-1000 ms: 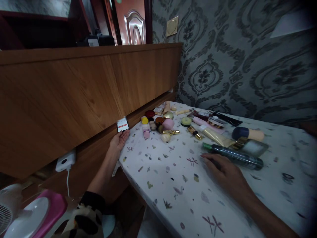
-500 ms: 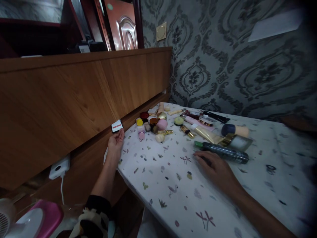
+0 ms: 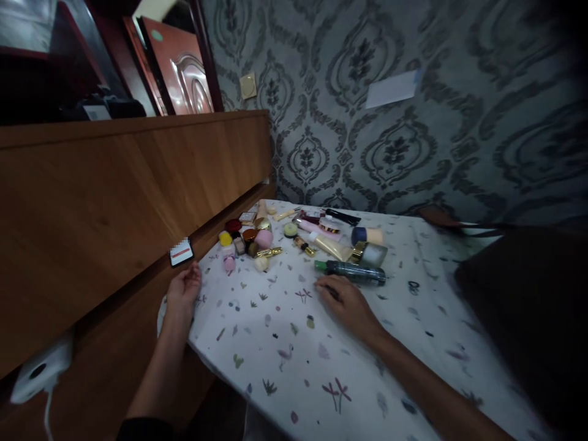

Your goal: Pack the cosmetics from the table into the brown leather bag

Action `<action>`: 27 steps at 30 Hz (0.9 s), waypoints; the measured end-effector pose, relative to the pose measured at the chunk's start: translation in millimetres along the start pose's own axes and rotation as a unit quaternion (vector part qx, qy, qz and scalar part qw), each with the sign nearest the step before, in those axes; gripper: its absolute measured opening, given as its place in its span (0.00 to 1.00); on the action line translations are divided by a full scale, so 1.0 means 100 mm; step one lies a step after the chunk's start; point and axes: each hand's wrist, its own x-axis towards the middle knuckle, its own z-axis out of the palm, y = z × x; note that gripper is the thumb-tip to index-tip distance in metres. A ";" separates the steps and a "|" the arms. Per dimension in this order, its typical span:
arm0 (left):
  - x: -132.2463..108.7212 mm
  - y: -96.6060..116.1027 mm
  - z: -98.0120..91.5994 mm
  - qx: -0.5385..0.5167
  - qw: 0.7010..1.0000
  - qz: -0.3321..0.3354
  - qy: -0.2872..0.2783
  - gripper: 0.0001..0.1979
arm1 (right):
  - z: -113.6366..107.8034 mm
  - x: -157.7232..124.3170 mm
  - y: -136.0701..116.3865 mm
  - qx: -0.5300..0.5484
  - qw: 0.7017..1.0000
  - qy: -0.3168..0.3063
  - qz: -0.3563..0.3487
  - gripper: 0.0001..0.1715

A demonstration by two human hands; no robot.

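My left hand (image 3: 184, 286) rests palm up at the table's left edge. Its loosely bent fingers hold nothing, and a phone-like device with a white screen (image 3: 182, 252) lies just beyond the fingertips. On the patterned tablecloth (image 3: 294, 334) lies my right hand (image 3: 344, 301), relaxed, with a dark gap between thumb and fingers. Close beyond it is a dark bottle with a green cap (image 3: 356, 272), on its side. Behind that lie a cream tube (image 3: 331, 247), a gold-capped glass bottle (image 3: 371, 253) and a blue-capped bottle (image 3: 366, 236).
Several cosmetics cluster at the far left, among them a pink sponge (image 3: 263, 239), a yellow item (image 3: 225, 238) and a gold tube (image 3: 269, 252). A wooden panel (image 3: 138, 190) borders the left side. A dark shape (image 3: 519, 312) covers the table's right side.
The view has swung to the right, so everything sits further left in the picture. Both hands stay in nearly the same places on the table, and the cosmetics have not moved.
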 end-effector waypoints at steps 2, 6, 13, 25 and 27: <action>-0.05 -0.12 0.14 0.054 0.998 0.029 -0.023 0.10 | 0.00 -0.01 0.00 0.003 1.000 0.005 -0.001 0.17; -0.06 -0.45 0.58 0.207 0.967 0.102 -0.111 0.07 | -0.01 -0.01 -0.02 0.007 1.000 0.006 0.000 0.16; 0.10 -0.88 1.46 0.506 0.771 0.311 -0.230 0.11 | -0.02 -0.02 -0.04 0.007 1.000 0.020 0.006 0.15; 0.63 -0.89 1.69 0.787 0.420 0.386 -0.235 0.20 | 0.01 -0.04 0.03 0.026 0.999 0.013 0.013 0.15; 0.69 -0.85 1.73 0.802 0.393 0.385 -0.233 0.19 | 0.01 -0.04 0.03 0.026 1.000 0.011 0.015 0.15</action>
